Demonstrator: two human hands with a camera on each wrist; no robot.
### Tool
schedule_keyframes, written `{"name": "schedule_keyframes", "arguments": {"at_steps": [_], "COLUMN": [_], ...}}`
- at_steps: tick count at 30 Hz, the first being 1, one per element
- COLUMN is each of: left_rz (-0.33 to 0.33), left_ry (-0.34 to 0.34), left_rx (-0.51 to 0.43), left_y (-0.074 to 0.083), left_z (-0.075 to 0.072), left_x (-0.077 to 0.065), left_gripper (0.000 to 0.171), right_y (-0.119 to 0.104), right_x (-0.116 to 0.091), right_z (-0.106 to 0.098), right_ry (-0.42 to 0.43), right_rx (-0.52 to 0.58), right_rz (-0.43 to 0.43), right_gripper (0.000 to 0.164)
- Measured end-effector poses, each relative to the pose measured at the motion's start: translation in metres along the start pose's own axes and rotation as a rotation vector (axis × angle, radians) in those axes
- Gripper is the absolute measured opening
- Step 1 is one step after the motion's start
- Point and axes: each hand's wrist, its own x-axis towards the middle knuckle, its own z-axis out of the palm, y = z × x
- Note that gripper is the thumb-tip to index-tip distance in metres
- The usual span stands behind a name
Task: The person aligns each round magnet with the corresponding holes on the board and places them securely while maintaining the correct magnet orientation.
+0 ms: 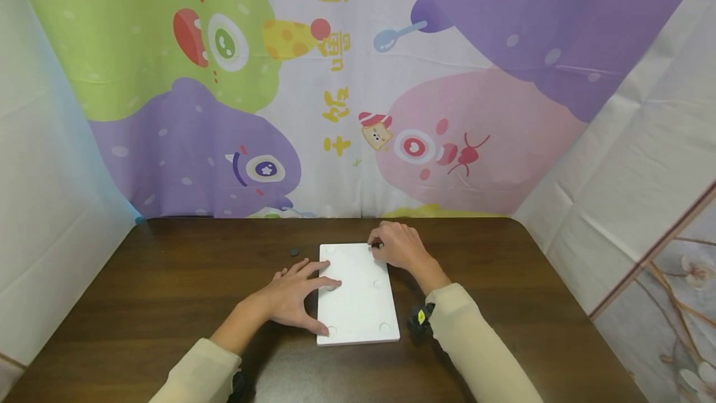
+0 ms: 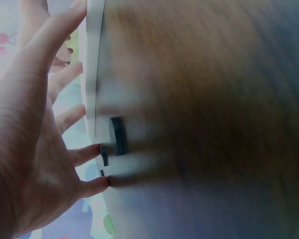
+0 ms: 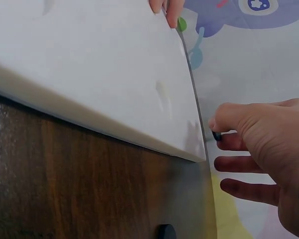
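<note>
A white rectangular board (image 1: 355, 310) with shallow round recesses near its edges lies on the brown table. My left hand (image 1: 288, 296) rests at its left side, fingers spread, with the thumb and two fingertips on the board. Above the far right corner, my right hand (image 1: 399, 245) pinches a small black disc (image 3: 217, 136) between thumb and index finger, the other fingers loosely bent. Another black disc (image 1: 294, 252) lies on the table beyond my left fingertips. In the left wrist view, dark discs (image 2: 117, 136) lie close to the ring and little fingers.
One more black disc (image 3: 167, 231) sits on the table to the right of the board in the right wrist view. A cartoon-printed curtain (image 1: 341, 185) hangs behind the table's far edge, with pale cloth walls (image 1: 593, 142) on both sides.
</note>
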Motion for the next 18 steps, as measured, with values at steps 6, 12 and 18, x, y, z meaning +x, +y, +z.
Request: {"name": "schedule_keyframes", "arguments": {"at_steps": [6,12,18], "left_rz": [0.001,0.002,0.001], "left_ry": [0.002,0.005,0.006], "left_rx": [-0.005,-0.005,-0.004], "left_y": [0.0009,0.0015,0.0006], "left_z": [-0.0006,-0.0013,-0.0009], "left_x": [-0.0004,-0.0003,-0.0002], "left_gripper": [0.096,0.096,0.096], "right_y": [-0.0022,-0.0033,-0.0036], "right_x": [0.0002,0.0018,0.0022], "right_z": [0.0013,0.0032,0.0067], "right_ry": [0.013,0.014,0.018], "right_rx": [0.014,0.012,0.022], "right_rz": [0.022,0.035,0.052], "right_gripper": [0.01,0.006,0.005]}}
